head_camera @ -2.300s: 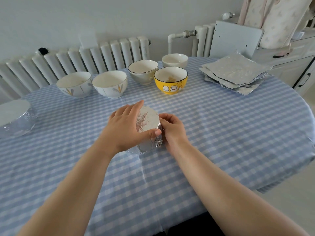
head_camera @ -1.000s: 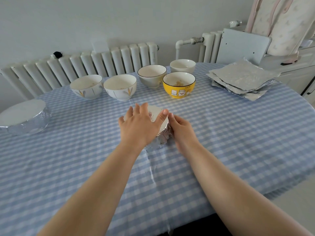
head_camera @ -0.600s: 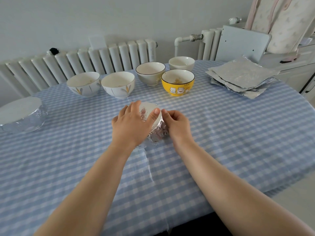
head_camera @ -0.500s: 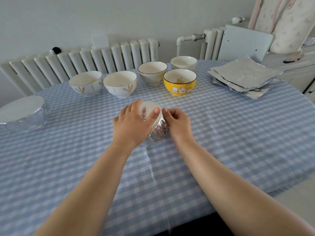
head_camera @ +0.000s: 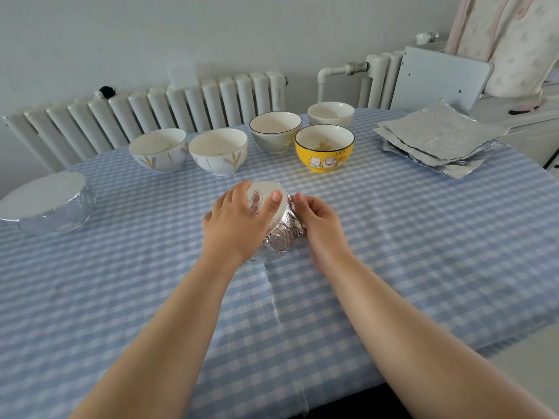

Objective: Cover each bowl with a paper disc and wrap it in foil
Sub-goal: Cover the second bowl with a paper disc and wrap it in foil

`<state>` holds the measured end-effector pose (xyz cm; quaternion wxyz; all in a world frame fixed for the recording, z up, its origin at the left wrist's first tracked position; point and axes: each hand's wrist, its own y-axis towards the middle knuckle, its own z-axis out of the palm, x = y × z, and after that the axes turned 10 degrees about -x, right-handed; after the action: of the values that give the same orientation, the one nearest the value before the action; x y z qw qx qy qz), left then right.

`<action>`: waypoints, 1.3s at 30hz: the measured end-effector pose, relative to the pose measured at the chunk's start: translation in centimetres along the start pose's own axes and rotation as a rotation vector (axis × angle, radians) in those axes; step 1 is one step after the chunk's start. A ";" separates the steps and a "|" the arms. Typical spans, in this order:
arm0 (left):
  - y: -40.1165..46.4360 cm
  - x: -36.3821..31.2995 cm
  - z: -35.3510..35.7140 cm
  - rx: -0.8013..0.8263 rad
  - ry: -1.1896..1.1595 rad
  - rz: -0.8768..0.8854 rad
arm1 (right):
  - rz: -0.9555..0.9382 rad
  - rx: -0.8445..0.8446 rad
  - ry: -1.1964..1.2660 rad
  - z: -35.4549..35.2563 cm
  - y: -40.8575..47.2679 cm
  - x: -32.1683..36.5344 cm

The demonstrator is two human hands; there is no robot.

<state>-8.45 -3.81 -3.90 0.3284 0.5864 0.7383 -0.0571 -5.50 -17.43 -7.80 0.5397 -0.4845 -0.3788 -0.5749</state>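
Note:
A small foil-wrapped bowl (head_camera: 279, 234) with a white paper disc (head_camera: 266, 189) on top sits mid-table. My left hand (head_camera: 234, 223) lies flat over its top and left side, thumb across the disc. My right hand (head_camera: 317, 223) presses the crinkled foil against the bowl's right side. Behind stand two white bowls with leaf prints (head_camera: 158, 149) (head_camera: 218, 151), a grey-green bowl (head_camera: 275, 131), a yellow cat bowl (head_camera: 324, 148) and a small white bowl (head_camera: 330, 113), all uncovered. A larger wrapped bowl (head_camera: 50, 205) sits at far left.
A stack of foil sheets (head_camera: 438, 139) lies at the back right of the blue checked tablecloth (head_camera: 423, 237). White radiators (head_camera: 169, 107) run along the wall behind the table. A white board (head_camera: 438, 77) and a cabinet stand at the right.
Both hands have stayed on the small wrapped bowl, shifting slightly around it as they press the foil. My view has swayed a little. The other bowls have not moved.

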 end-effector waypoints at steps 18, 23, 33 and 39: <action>-0.2 0.3 -0.6 0.024 -0.066 -0.006 | -0.229 -0.047 -0.449 0.3 0.5 1.1; -0.2 0.0 -0.4 0.027 -0.010 0.019 | -0.208 -0.028 -0.499 0.3 1.2 0.6; -0.2 0.1 -0.1 0.011 0.005 0.025 | 0.150 -0.004 -0.099 0.6 1.3 -0.4; -0.3 0.7 -0.1 -0.009 -0.049 -0.002 | 0.198 -0.006 -0.043 1.2 1.0 -0.8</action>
<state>-8.85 -3.28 -4.25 0.3491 0.5827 0.7307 -0.0687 -4.36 -16.25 -8.37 0.5839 -0.5335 -0.3388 -0.5096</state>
